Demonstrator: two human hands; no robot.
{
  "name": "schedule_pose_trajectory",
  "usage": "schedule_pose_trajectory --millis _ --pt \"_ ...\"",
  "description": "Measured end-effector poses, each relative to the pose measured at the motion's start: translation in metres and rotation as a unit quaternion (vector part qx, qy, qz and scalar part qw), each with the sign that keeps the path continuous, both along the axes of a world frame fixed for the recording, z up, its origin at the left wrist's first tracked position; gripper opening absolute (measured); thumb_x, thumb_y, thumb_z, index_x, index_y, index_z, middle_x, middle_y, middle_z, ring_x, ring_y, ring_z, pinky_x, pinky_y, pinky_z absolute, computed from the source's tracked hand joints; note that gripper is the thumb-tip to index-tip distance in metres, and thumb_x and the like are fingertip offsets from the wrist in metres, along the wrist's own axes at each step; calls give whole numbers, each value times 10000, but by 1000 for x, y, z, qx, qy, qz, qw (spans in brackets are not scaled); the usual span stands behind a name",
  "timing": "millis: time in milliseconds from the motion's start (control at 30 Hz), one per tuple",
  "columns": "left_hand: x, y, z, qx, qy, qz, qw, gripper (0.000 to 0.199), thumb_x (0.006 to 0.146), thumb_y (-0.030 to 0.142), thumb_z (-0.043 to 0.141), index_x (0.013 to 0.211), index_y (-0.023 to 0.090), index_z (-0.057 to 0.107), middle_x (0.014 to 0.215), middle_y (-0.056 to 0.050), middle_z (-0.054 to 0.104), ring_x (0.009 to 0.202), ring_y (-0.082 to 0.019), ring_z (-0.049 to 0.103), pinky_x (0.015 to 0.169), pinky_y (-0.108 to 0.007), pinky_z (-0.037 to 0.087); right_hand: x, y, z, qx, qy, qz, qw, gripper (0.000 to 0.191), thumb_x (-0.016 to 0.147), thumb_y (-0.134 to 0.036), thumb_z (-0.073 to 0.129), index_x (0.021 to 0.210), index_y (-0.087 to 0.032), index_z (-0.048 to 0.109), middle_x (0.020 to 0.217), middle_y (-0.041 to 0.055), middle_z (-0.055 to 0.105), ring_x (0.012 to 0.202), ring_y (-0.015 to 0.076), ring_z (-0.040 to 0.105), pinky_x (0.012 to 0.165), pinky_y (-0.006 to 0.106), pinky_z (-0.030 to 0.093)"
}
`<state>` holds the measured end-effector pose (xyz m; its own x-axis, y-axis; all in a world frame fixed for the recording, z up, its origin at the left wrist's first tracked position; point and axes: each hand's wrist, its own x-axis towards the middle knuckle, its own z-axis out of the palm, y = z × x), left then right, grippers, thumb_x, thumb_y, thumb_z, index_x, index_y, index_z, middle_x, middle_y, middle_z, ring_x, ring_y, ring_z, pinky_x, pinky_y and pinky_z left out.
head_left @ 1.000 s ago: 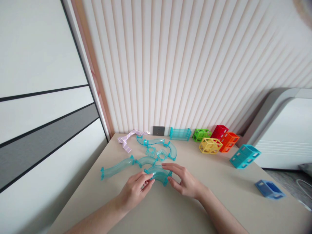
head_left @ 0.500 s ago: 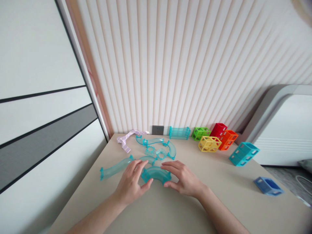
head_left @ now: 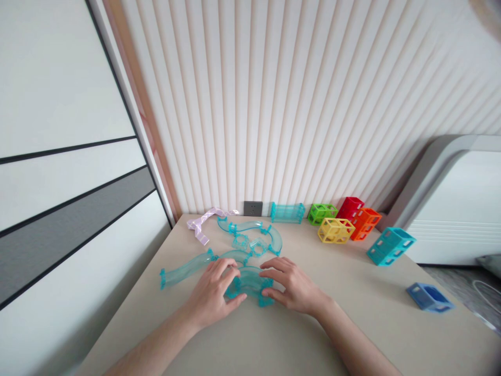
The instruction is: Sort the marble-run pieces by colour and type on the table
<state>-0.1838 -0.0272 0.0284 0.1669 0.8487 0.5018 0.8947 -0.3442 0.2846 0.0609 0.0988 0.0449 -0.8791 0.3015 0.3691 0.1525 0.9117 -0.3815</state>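
A curved, see-through teal track piece sits between my two hands above the near middle of the table; its outline is smeared and partly doubled. My left hand has curled fingers and thumb around its left end. At its right end, the fingers and thumb of my right hand close on it. Just behind my left hand lies a longer wavy teal track piece, with a short curved piece beside it. Fingers hide part of the held piece's ends.
Joined teal track pieces and small clear connectors lie behind. A lilac ribbon-like strip is far left. A teal straight piece stands by the wall. Rightward are yellow, orange, teal and blue frame blocks.
The curved track piece between my hands has shifted and tilted, its right end now nearer to me. My fingers have drawn in slightly around it. The other pieces stay put.
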Motion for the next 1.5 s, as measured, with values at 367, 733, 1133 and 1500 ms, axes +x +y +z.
schedule_pose_trajectory --millis 367,733,1133,1500 --pt "-1 1 5 48 9 -106 993 178 802 217 747 890 214 592 1058 -74 680 1004 -253 648 889 -397 517 0 -3 3 -12 25 38 999 272 966 -410 613 1135 -218 706 1180 129 700 1076 246 650 961 415 489" --pt "-5 3 12 -48 -270 -105 956 131 898 268 628 786 206 598 967 -65 668 982 -210 647 930 -366 524 -7 -12 -2 -95 99 14 990 369 1004 -359 560 1341 -218 613 1050 113 732 931 207 671 849 355 539" --pt "-9 8 -2 -54 -246 -13 968 521 874 329 690 1369 243 552 1291 -115 693 1169 -261 673 981 -417 564 -10 -3 -11 -268 122 -156 943 563 947 -611 550 1258 -172 714 941 87 774 754 194 641 673 311 539" --pt "-11 10 -12 -53 -139 10 989 397 923 367 608 1289 223 549 1264 -103 705 1178 -254 670 1005 -400 547 -8 3 -9 -259 76 -124 955 485 951 -589 564 1173 -203 756 1072 115 680 965 231 663 686 276 552"
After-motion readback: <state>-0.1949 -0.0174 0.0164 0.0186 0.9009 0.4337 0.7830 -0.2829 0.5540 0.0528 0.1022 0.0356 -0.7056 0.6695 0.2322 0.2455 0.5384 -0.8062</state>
